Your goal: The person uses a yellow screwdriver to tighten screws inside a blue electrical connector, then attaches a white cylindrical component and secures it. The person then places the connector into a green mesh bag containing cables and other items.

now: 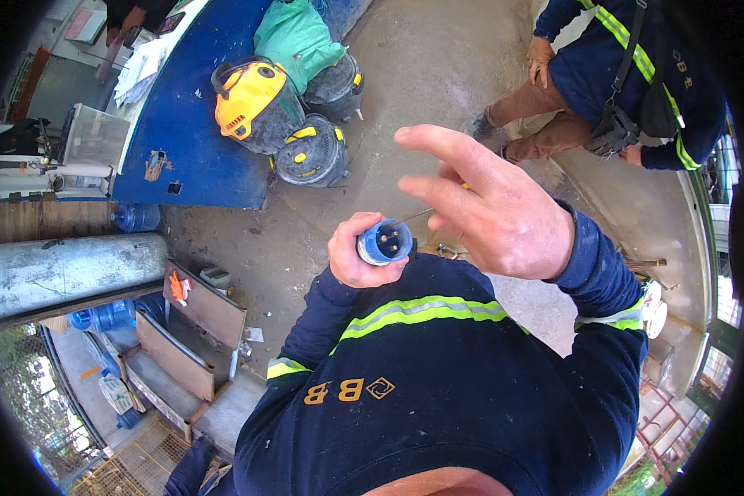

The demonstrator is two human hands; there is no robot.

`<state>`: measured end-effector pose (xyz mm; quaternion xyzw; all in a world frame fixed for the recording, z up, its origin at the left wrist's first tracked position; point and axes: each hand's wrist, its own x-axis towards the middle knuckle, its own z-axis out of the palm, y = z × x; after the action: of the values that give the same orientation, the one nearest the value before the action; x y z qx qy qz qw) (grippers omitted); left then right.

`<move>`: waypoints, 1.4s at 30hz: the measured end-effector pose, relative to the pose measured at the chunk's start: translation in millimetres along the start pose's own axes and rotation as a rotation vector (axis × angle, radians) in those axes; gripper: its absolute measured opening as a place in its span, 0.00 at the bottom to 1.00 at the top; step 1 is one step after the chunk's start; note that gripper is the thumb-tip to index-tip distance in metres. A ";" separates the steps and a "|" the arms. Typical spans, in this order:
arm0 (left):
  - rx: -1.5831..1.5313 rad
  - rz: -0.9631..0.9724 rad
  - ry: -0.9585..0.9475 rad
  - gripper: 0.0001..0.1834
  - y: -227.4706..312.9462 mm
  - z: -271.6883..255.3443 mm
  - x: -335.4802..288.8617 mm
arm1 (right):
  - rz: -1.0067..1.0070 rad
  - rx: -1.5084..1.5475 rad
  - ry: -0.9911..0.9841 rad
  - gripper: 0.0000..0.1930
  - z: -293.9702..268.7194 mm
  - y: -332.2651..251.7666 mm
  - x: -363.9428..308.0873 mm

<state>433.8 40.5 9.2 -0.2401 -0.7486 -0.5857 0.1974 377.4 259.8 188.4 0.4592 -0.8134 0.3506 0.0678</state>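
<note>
My left hand [354,250] is wrapped round a blue industrial plug [374,245], its open end facing up with metal pins showing inside the round collar. Just to the right and above it is my right hand [492,198], its index and middle fingers stretched out to the left. The other fingers are curled round what looks like a screwdriver [417,215]; its thin shaft points toward the plug and a bit of yellow shows between the fingers. Most of its handle is hidden by the hand. I cannot tell whether the tip touches the plug.
A yellow-and-black vacuum [252,103], black tubs and a green sack [299,41] stand ahead, beside a blue panel [198,140]. At far right is another person [603,83] in dark workwear. A big metal cylinder [74,273] and brown boards [207,310] lie left.
</note>
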 end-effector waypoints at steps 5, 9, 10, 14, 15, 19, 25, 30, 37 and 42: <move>0.028 -0.032 -0.020 0.37 5.5 -5.7 -4.1 | -0.162 0.157 -0.181 0.15 -6.9 8.7 13.7; -0.056 -0.013 -0.006 0.37 13.1 -3.7 -6.8 | -0.205 0.000 -0.248 0.17 -5.8 -2.1 24.3; -0.098 -0.017 0.004 0.37 14.7 -2.8 -8.5 | -0.140 -0.015 -0.309 0.17 -6.8 -8.4 26.4; -0.115 -0.030 -0.075 0.37 2.3 -7.8 -23.3 | -0.180 0.034 -0.276 0.19 -0.9 -20.3 31.8; -0.147 -0.094 -0.047 0.37 2.9 -6.1 -29.1 | -0.210 0.051 -0.271 0.19 -0.2 -21.7 33.1; -0.063 0.006 0.050 0.36 22.8 -6.9 -23.0 | -0.120 0.007 -0.420 0.20 -1.5 -32.0 37.4; -0.130 0.008 0.120 0.36 25.5 -7.2 -31.8 | -0.276 -0.034 -0.210 0.22 8.2 -36.4 34.2; -0.105 0.027 0.010 0.35 31.3 -14.0 -36.5 | -0.213 -0.202 -0.356 0.15 9.1 -46.5 25.4; -0.122 -0.084 -0.017 0.35 7.2 -8.8 -68.3 | -0.267 -0.056 -0.366 0.09 13.7 -57.6 22.8; -0.046 -0.027 0.087 0.36 24.6 -8.9 -56.5 | -0.091 -0.240 -0.484 0.06 3.6 -65.8 21.3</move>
<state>494.1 29.4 -2.0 -0.2086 -0.7288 -0.6152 0.2164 418.3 220.7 228.4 0.5545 -0.8202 0.1282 -0.0589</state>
